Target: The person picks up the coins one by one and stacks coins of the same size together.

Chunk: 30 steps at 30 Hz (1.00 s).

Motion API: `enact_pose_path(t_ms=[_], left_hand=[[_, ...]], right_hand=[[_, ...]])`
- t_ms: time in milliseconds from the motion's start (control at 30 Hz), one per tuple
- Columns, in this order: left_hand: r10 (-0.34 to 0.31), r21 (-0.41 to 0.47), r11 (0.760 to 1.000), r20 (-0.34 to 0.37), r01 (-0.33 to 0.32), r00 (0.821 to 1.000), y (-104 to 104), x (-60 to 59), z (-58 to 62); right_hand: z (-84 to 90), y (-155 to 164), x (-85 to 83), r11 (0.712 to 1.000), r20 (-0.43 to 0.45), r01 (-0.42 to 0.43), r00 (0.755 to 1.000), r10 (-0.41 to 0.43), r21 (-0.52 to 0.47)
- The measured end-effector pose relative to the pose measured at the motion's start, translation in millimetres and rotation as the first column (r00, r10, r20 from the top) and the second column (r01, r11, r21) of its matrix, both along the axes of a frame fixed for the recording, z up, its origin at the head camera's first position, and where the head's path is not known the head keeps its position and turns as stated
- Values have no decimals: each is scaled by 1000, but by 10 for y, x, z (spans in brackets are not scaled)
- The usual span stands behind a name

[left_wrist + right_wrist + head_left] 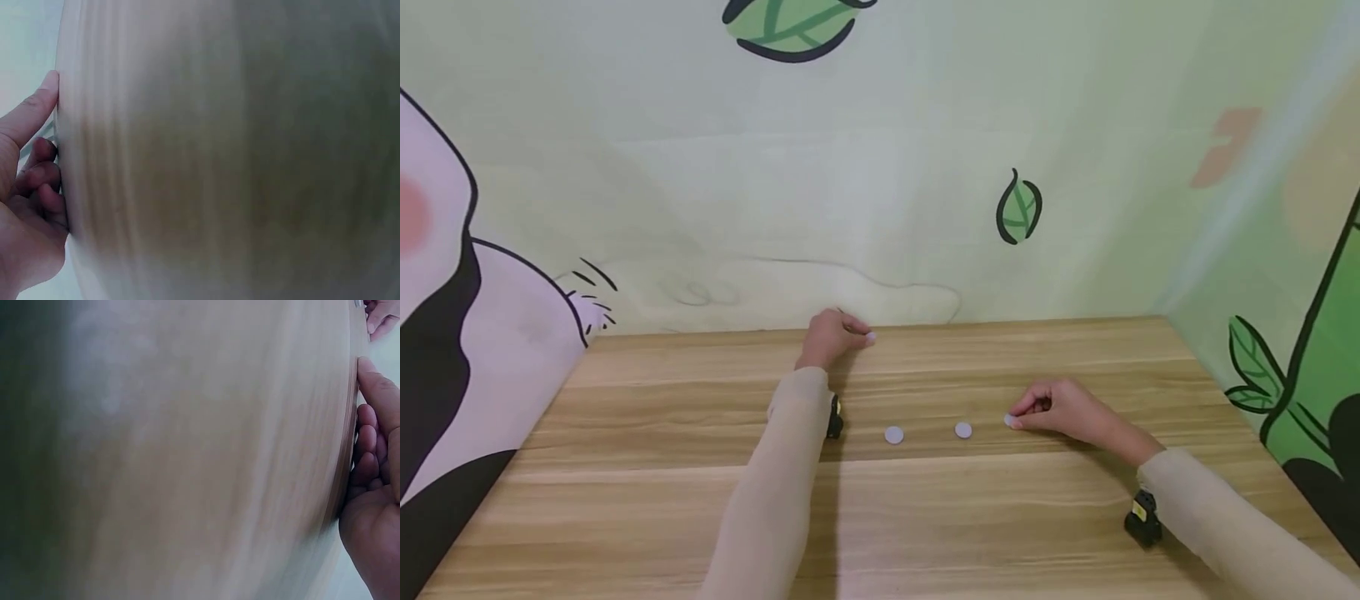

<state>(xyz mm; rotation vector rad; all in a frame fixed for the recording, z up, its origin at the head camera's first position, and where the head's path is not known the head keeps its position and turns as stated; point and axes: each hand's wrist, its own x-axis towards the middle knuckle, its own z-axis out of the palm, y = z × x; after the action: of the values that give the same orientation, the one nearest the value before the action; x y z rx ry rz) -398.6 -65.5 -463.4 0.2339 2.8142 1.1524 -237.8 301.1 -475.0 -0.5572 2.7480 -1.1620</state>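
Near the table's back edge my left hand (833, 336) pinches a small round white disc (871, 337) at its fingertips. Further right and closer to me, my right hand (1063, 407) has another white disc (1009, 420) between thumb and fingers, low at the tabletop. Two more white discs lie flat between the forearms: a left one (893, 435) and a right one (962, 430), roughly in line with the disc at my right hand. In the left wrist view the left hand (31, 187) shows at the edge, fingers curled; the right wrist view shows the right hand (378, 462) likewise. Neither wrist view shows the discs clearly.
The wood-grain table (647, 508) meets a pale wall (850, 167) with printed leaves at its back edge. A printed panel with a black-and-white figure stands on the left, a green one on the right. A black wrist camera (1142, 518) sits at the right cuff.
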Motion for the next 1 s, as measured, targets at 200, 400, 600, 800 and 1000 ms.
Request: enact_pose_path(t_ms=[200, 400, 600, 800, 1000], left_hand=[[-21, -29, 999, -1, 21, 1000, -15, -18, -15], [-15, -34, 999, 13, 16, 1000, -8, -11, 7], [-25, -42, 999, 24, 26, 999, -8, 6, 8], [-72, 86, 994, -9, 73, 997, -30, 4, 6], [-87, 202, 975, -45, 94, 995, -120, 19, 39]], right_hand=[[24, -4, -12, 1000, 2, -5, 1000, 5, 8], [35, -16, -13, 1000, -19, -16, 1000, 16, 0], [22, -24, -4, 1000, -16, -10, 1000, 10, 0], [28, -16, 5, 1000, -8, 2, 1000, -2, -13], [11, -9, -1, 1000, -14, -2, 1000, 2, -6]])
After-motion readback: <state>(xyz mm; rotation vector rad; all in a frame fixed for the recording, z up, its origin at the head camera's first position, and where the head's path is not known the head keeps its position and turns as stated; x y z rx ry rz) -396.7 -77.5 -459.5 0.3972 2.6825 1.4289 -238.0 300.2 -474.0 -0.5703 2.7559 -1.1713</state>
